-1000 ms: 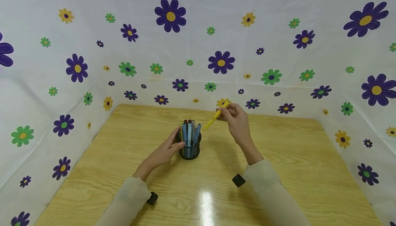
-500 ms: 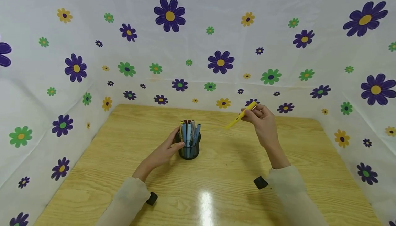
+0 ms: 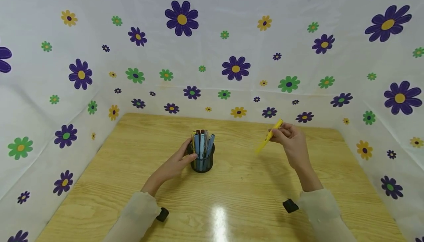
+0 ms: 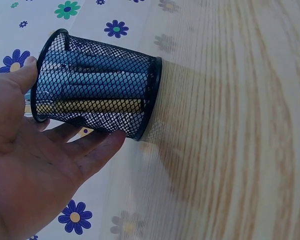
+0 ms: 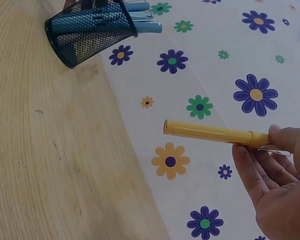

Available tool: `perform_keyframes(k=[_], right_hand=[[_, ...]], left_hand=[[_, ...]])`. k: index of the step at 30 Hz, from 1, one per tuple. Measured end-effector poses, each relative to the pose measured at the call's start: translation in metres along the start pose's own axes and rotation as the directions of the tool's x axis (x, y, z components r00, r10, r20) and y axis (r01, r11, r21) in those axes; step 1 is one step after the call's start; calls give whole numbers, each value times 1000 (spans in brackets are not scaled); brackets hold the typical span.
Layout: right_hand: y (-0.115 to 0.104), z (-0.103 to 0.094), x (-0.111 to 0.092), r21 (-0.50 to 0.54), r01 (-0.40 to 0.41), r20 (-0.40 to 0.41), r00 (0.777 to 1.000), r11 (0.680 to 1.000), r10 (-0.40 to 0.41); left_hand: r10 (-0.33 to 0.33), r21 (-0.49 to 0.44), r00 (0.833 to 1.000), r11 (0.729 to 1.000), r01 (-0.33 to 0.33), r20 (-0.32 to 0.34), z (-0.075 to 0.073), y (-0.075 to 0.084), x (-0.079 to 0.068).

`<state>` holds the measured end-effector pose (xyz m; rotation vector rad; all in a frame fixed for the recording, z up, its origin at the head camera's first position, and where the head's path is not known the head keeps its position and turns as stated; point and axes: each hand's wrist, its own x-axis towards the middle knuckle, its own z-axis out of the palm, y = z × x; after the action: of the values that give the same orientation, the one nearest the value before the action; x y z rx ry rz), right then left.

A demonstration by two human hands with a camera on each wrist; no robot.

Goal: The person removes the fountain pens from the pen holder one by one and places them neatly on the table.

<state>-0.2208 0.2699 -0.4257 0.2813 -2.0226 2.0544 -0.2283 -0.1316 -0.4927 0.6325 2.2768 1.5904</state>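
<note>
A black mesh pen cup (image 3: 206,165) stands upright on the wooden table, filled with several blue, yellow and dark-topped pens (image 3: 202,144). My left hand (image 3: 172,165) holds it from the left. In the left wrist view, the thumb is at the cup's rim (image 4: 34,95) and the fingers lie along its mesh side. Above the table to the right, my right hand (image 3: 294,147) pinches a yellow pen (image 3: 264,143) by its clip end. The pen slants, its free end pointing down and left. In the right wrist view, a wire clip (image 5: 272,148) shows beside the thumb.
A white cloth with printed flowers (image 3: 236,68) rises behind the table (image 3: 159,131) and along both sides. Black wrist devices (image 3: 290,205) sit at both sleeves. Light glares off the table front.
My right hand has carried the yellow pen rightward from beside the cup, then slightly lower, with the pen tilting more steeply. The left hand has stayed at the cup.
</note>
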Motion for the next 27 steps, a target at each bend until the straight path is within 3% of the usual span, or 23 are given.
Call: perform_keyframes(k=[17,27], right_hand=[[30,21,-19,-60,-153,59,986,986,157],[51,48,-25,-71,-254,120,958,965,261]], left_hand=[[4,-11,1000,1000,-4,2,0,1,-1],[3,-34,1000,999,-2,3,1,3,-1]])
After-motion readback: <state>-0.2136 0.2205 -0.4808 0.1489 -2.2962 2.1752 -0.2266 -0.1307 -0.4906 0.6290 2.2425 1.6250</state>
